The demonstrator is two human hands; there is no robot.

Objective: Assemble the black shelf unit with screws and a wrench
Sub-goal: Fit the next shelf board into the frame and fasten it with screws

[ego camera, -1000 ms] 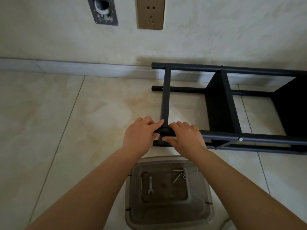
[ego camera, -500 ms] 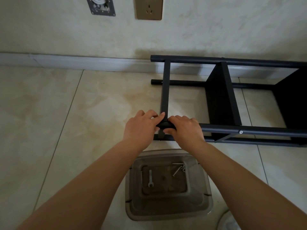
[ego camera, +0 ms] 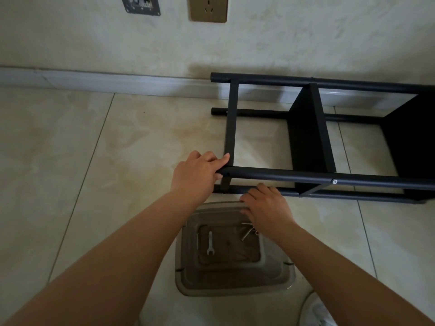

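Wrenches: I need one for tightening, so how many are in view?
1. A small silver open-ended metal wrench lies in the left part of the translucent grey plastic container on the floor; the right hand may hide others.

One shelf unit (ego camera: 310, 137), one bin (ego camera: 186, 274), one wrench (ego camera: 210, 243), perhaps three screws (ego camera: 247, 232), two hands (ego camera: 195, 177).

Cut off and covered parts

The black shelf unit (ego camera: 310, 137) runs off the right edge; the right hand (ego camera: 266, 205) covers part of the screws (ego camera: 246, 232) in the plastic bin (ego camera: 277, 276); two wall plates are cropped at top.
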